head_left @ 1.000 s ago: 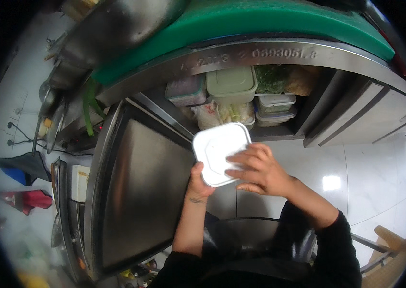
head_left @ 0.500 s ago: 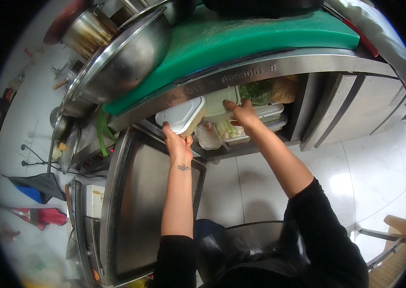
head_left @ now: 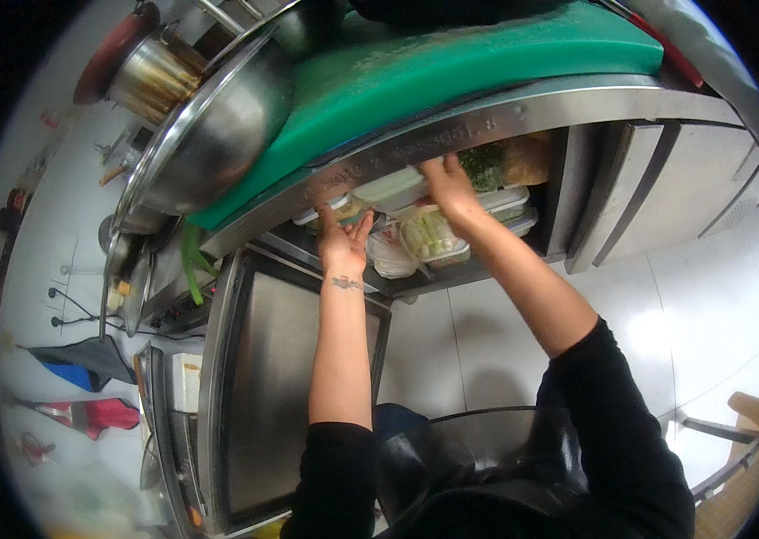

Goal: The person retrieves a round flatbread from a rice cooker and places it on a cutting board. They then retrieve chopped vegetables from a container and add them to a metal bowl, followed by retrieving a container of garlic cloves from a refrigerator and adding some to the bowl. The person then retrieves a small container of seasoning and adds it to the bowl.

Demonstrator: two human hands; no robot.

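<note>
Both my hands reach into an open steel undercounter compartment. My left hand (head_left: 342, 242) has its fingers spread against a white-lidded container (head_left: 309, 216), now mostly under the counter edge. My right hand (head_left: 450, 190) lies beside a pale-lidded container (head_left: 393, 190), fingers apart, the tips partly hidden by shadow and the counter edge. Below the hands sit a clear plastic bag (head_left: 390, 253) and a box of pale cut vegetables (head_left: 433, 235). Right of my right hand are leafy greens (head_left: 483, 167) and stacked clear containers (head_left: 512, 214).
A thick green cutting board (head_left: 487, 58) covers the counter, with a large steel bowl (head_left: 222, 126) at its left end. The compartment's door (head_left: 285, 386) hangs open beside my left forearm. Green leaves (head_left: 193, 260) hang at the counter's left. A closed cabinet front (head_left: 676, 189) stands right.
The white-lidded container has gone deeper into the compartment, and my left hand's fingers have spread from it. My right hand has shifted slightly up and left along the pale lid.
</note>
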